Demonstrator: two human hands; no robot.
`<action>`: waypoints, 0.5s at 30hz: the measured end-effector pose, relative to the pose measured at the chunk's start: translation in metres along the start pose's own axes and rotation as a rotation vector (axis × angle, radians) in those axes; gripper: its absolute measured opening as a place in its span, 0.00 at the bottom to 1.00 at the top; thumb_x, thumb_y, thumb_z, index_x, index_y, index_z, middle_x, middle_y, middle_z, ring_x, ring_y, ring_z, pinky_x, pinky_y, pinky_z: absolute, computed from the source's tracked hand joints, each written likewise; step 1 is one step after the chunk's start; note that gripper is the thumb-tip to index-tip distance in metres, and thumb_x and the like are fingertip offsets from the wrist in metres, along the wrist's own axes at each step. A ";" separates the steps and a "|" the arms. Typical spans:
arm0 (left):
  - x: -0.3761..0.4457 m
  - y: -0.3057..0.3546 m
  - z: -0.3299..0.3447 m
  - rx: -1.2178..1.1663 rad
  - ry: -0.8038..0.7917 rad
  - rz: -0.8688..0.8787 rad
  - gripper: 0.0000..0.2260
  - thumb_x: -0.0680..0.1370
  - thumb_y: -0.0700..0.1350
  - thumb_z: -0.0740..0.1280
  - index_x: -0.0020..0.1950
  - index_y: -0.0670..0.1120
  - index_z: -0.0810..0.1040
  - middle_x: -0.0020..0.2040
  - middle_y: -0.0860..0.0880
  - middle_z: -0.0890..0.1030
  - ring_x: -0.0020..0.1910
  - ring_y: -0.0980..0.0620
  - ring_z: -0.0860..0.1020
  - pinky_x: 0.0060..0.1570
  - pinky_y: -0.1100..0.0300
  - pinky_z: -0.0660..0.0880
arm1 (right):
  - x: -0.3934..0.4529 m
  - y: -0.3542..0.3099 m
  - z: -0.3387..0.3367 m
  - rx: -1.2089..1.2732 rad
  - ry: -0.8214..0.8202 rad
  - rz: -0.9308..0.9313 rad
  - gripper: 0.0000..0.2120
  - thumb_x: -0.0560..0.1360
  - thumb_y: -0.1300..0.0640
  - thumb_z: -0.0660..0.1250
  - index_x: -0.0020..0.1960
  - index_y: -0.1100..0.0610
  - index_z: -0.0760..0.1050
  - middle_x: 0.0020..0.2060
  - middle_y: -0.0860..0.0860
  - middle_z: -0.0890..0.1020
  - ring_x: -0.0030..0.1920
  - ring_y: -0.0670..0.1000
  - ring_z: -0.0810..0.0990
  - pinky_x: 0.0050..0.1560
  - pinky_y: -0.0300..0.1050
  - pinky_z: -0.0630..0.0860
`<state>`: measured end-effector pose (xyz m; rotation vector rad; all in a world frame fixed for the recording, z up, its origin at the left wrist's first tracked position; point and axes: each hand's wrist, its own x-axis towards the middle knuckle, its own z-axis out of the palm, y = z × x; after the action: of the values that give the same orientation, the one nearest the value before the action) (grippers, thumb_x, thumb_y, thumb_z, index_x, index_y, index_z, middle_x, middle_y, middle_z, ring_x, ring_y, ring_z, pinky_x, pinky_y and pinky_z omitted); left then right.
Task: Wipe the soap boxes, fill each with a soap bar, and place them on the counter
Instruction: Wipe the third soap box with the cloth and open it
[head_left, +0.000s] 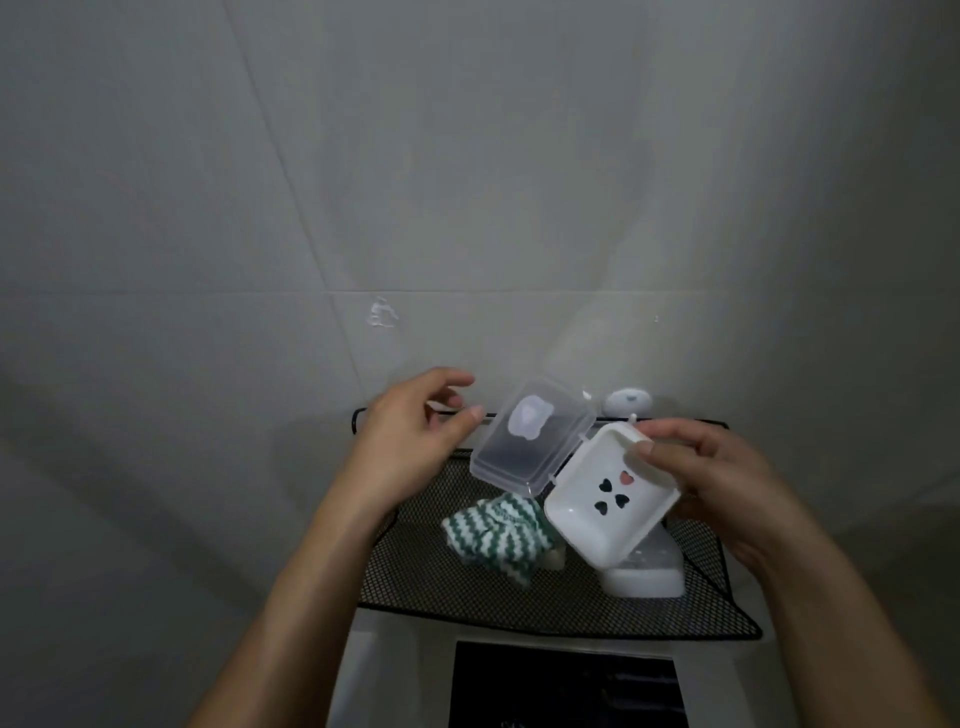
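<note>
Here the right hand (727, 483) grips an open soap box (610, 501), thumb over the rim of its white base, fingers curled behind it. The clear lid (532, 436) swings out to the left on its hinge, tilted. The left hand (410, 431) hovers just beside the lid's edge, fingers loosely curled, holding nothing. Below, a black mesh rack (431, 587) on the grey wall carries a green-and-white striped cloth (496, 538) and, under the held box, 1 more box (644, 574). The base has 4 heart-shaped holes.
</note>
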<state>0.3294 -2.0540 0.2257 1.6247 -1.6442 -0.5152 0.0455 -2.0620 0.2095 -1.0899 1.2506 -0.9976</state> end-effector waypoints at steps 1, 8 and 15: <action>0.002 0.003 -0.001 0.021 -0.027 0.016 0.14 0.75 0.54 0.72 0.60 0.58 0.80 0.48 0.57 0.81 0.40 0.62 0.78 0.41 0.66 0.72 | 0.001 -0.001 0.002 -0.002 -0.004 -0.006 0.08 0.74 0.65 0.71 0.53 0.59 0.82 0.36 0.54 0.86 0.31 0.48 0.83 0.28 0.40 0.75; 0.001 0.012 0.003 0.055 -0.097 0.080 0.07 0.78 0.53 0.68 0.52 0.53 0.84 0.41 0.57 0.84 0.40 0.62 0.80 0.44 0.59 0.76 | 0.005 -0.005 0.008 -0.020 -0.068 -0.056 0.06 0.74 0.61 0.72 0.50 0.57 0.84 0.40 0.57 0.86 0.34 0.49 0.84 0.30 0.39 0.76; -0.008 -0.002 0.008 -0.372 -0.056 -0.104 0.10 0.81 0.43 0.66 0.41 0.43 0.80 0.28 0.43 0.78 0.28 0.48 0.77 0.30 0.59 0.69 | 0.003 -0.001 -0.002 0.154 -0.085 -0.056 0.16 0.72 0.43 0.65 0.50 0.51 0.85 0.48 0.53 0.87 0.49 0.53 0.87 0.39 0.46 0.83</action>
<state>0.3242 -2.0486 0.2175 1.4311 -1.4065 -0.8710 0.0433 -2.0657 0.2095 -1.0408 1.0624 -1.0611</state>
